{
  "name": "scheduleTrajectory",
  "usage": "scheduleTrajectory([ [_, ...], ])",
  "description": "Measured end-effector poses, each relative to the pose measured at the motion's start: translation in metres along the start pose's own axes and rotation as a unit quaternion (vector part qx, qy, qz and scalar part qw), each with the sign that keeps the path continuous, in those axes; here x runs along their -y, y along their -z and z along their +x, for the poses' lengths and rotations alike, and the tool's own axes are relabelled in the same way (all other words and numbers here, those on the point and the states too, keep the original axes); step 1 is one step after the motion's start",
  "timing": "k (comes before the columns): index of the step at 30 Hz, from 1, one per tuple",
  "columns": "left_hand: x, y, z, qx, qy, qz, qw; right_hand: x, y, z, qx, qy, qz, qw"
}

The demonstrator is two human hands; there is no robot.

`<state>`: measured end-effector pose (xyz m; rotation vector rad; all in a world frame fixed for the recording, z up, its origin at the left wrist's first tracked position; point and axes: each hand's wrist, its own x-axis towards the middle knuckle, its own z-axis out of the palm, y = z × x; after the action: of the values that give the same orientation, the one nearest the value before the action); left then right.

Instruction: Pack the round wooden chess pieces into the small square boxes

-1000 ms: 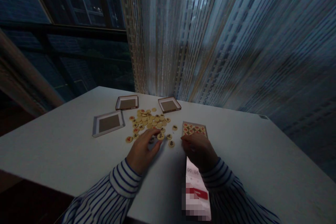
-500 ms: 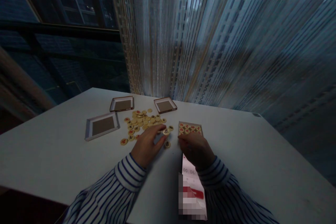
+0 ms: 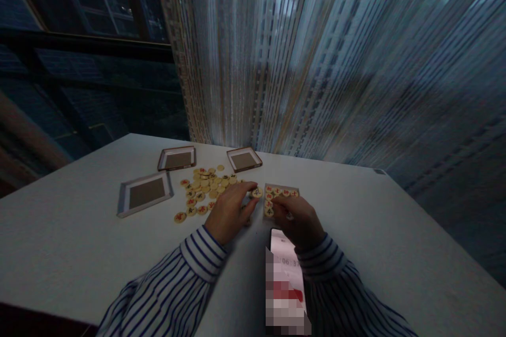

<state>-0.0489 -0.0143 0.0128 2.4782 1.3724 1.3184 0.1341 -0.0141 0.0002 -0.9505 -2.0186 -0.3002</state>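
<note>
A round Chinese chess piece point(image 3: 256, 192) with dark writing is pinched between the thumb and index finger of my left hand point(image 3: 229, 209), raised just left of a shallow box point(image 3: 281, 187). Inside that box lie rows of pieces, mostly red-lettered, with a black-lettered piece point(image 3: 269, 211) at the left of a lower row. My right hand point(image 3: 297, 221) covers the box's lower right part. Its fingers are curled together over the pieces, and whatever they grip is hidden. Left of my left hand spreads a loose heap of chess pieces point(image 3: 205, 185), some face down, some red or black.
Three shallow trays stand on the white table point(image 3: 356, 231): a left tray point(image 3: 124, 197), a back-left tray point(image 3: 177, 159) and a back-middle tray point(image 3: 244, 159). A lit phone point(image 3: 282, 247) showing a timer lies below the box. A string curtain point(image 3: 253, 63) hangs behind the table.
My right hand has shifted right across the box, uncovering a black-lettered piece at its left side. My left hand has brought its pinched piece closer to the box. The view has shifted slightly.
</note>
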Motion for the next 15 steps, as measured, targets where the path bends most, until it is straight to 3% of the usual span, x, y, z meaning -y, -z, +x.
scheduleTrajectory([
  [6, 0.000, -0.012, 0.010, 0.000, 0.013, -0.020, 1.000, -0.005, -0.001, -0.003, -0.014, -0.031, -0.001, 0.999],
  [15, 0.010, -0.031, -0.003, -0.015, -0.001, -0.032, 0.999, -0.010, -0.006, -0.007, 0.003, -0.056, 0.037, 0.998],
])
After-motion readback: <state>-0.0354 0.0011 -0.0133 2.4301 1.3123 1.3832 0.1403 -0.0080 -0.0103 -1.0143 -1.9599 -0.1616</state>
